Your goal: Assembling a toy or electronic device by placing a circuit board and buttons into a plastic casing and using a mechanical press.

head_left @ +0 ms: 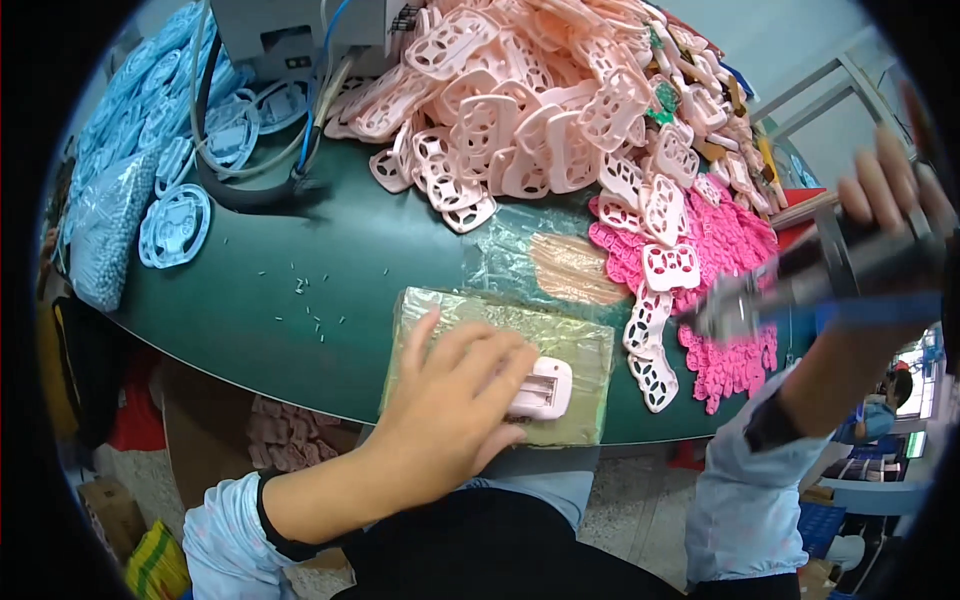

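A person at a green table [400, 240] spreads the left hand [450, 395] over a pale pink plastic casing [556, 390], which lies on a yellowish, film-covered pad [590, 350] at the table's near edge. The casing's right end, with a rounded outline and a rectangular recess, shows past the index finger and thumb; its left end is hidden under the hand, and whether the fingers grip it or merely press on it cannot be told. The hands are well apart: the right hand [885, 185], blurred, is raised at the far right, its fingers wrapped around a power tool [735, 310] whose metal nose points left toward the pad, clear of the casing. Behind the pad, clear film and a tan patch [580, 268] lie flat on the table. A tall heap of pale pink parts [520, 110] fills the back, spilling down beside a spread of bright pink pieces [735, 250] on the right. At left, light blue round parts [175, 225] lie near a bag of pale blue beads [110, 240], while small pale pins [300, 285] are scattered across the open green surface, in front of a grey box [300, 45] and a bent black hose [240, 200]
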A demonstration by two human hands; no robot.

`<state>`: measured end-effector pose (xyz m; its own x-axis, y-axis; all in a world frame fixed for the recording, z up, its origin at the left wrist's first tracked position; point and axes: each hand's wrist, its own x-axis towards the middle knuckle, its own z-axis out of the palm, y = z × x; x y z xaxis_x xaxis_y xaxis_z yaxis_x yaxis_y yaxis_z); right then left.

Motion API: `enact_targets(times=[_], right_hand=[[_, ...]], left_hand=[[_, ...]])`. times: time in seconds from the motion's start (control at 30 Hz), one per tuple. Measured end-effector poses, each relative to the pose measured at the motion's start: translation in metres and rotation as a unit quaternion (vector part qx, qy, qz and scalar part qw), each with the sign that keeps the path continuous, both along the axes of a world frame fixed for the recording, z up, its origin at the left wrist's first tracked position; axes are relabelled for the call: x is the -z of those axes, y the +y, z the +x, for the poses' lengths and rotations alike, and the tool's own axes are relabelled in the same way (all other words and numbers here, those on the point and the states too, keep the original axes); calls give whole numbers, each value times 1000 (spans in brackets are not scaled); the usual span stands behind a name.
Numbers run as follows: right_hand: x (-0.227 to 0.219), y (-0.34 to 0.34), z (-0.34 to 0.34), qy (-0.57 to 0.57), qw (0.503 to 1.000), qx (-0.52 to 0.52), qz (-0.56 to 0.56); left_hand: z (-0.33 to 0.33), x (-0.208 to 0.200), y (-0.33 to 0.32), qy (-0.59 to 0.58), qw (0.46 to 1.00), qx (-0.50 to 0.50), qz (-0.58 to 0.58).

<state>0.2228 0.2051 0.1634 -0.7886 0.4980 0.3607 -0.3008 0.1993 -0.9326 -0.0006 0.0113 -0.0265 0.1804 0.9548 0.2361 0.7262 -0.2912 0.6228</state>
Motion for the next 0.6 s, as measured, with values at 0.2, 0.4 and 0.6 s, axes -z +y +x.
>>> enact_targets(times=[0.2, 0.4, 0.6], right_hand=[[2, -129, -38, -57, 977, 196, 63], [21, -141, -36, -36, 984, 171, 32], [56, -113, -36, 90, 992, 70, 56]], left_hand=[[5, 24, 3, -61, 998, 15, 26], [8, 25, 3, -94, 995, -1, 7], [10, 26, 4, -98, 995, 0, 11]])
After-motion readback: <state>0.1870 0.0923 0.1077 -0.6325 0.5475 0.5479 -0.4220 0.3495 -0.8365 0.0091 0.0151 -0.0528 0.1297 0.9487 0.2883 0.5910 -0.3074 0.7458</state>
